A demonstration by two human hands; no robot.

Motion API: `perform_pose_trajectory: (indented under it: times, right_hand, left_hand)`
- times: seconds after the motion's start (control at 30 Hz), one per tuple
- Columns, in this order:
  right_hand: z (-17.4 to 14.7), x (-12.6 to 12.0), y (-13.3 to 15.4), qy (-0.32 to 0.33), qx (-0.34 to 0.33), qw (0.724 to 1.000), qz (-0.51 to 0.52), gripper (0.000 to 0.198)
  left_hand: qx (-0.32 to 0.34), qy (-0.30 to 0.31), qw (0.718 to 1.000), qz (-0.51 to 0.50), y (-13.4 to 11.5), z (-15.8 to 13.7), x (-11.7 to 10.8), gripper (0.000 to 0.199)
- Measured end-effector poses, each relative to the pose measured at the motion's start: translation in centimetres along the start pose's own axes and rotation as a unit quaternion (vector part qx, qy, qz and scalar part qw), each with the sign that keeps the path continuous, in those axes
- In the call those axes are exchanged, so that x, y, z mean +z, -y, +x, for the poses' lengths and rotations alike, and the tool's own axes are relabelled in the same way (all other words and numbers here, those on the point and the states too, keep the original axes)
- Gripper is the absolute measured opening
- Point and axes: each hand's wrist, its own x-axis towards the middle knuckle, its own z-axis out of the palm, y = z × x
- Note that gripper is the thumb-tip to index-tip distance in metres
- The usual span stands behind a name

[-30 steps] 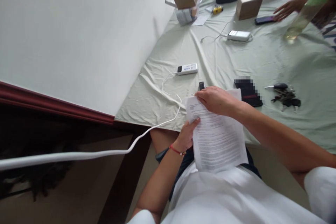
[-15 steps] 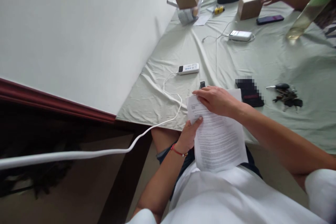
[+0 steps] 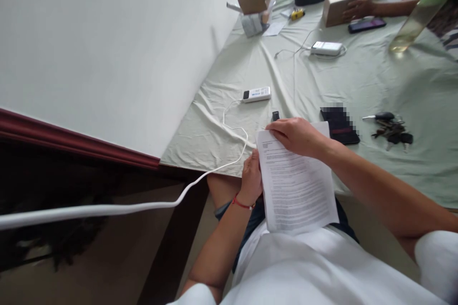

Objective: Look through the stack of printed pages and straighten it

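Note:
A stack of printed sheets (image 3: 300,190) lies tilted from the table edge down to my lap. My right hand (image 3: 296,136) is closed over the top edge, its fingertips pinching near the upper left corner. At the left edge of the sheets my left hand (image 3: 252,176), with a red string bracelet on its wrist, holds them from the side; its thumb is at the margin and some fingers are hidden. Just beyond my right hand a small black object (image 3: 275,116) sticks out, its kind unclear.
Right of the sheets lie a dark phone-like object (image 3: 339,126) and a bunch of keys (image 3: 393,131). A white power bank (image 3: 256,94) trails a white cable (image 3: 143,208). Farther off are another power bank (image 3: 326,48), a bottle (image 3: 411,28) and a co-worker's hands at a cardboard box (image 3: 336,9).
My left thumb has come off the front of the sheets to their left edge. My right fingertips have shifted slightly right. The co-worker's hands have lowered around the box.

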Motion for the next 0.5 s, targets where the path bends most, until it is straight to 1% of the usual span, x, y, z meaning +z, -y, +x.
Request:
perform_pose_trajectory:
  times: [0.1,0.27,0.4,0.5]
  right_hand:
    - [-0.04,-0.33,-0.04,0.0,0.002,1.0,0.01,0.038]
    - [-0.25,-0.68,-0.34,-0.012,-0.012,0.998,0.053,0.037]
    - [-0.39,-0.76,-0.36,-0.018,-0.02,0.996,0.082,0.036]
    - [-0.41,-0.94,-0.16,-0.016,-0.01,0.996,0.092,0.033]
  left_hand:
    - [0.017,0.032,0.999,-0.026,-0.45,-0.16,0.79,0.059]
    - [-0.021,0.07,0.995,-0.062,-0.51,-0.05,1.1,0.063]
    - [-0.053,0.078,0.993,-0.077,-0.24,0.42,0.83,0.066]
    - [-0.053,0.065,0.994,-0.076,-0.26,0.6,0.97,0.065]
